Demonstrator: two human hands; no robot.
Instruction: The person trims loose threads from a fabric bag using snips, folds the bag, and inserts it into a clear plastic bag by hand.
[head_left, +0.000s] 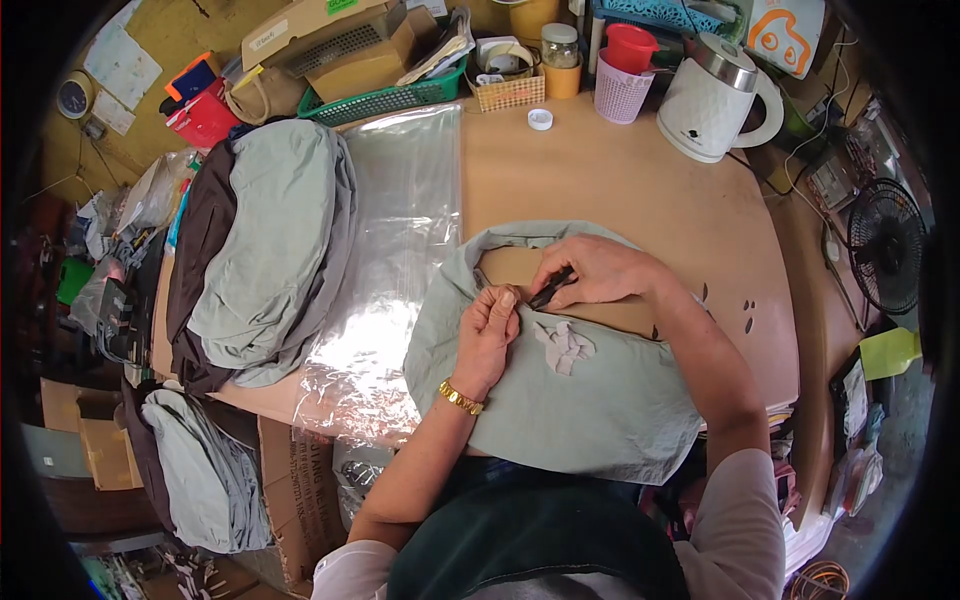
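Note:
A grey-green garment (600,420) lies spread at the front of the brown table (620,180), with an opening near its upper part. My left hand (490,335), with a gold bracelet on the wrist, is closed in a pinch on the fabric at the opening's edge. Just to the right, my right hand (595,270) is wrapped round a small black tool (552,287), whose tip points toward my left fingers. Whether the tool touches the fabric is hidden. A crumpled pale scrap (565,347) rests on the garment below my hands.
Stacked grey-green and brown garments (275,240) lie left, beside clear plastic sheets (390,250). Along the back stand a green basket (390,98), a jar (560,47), a pink basket (622,90) and a white kettle (705,100). A black fan (887,245) is right.

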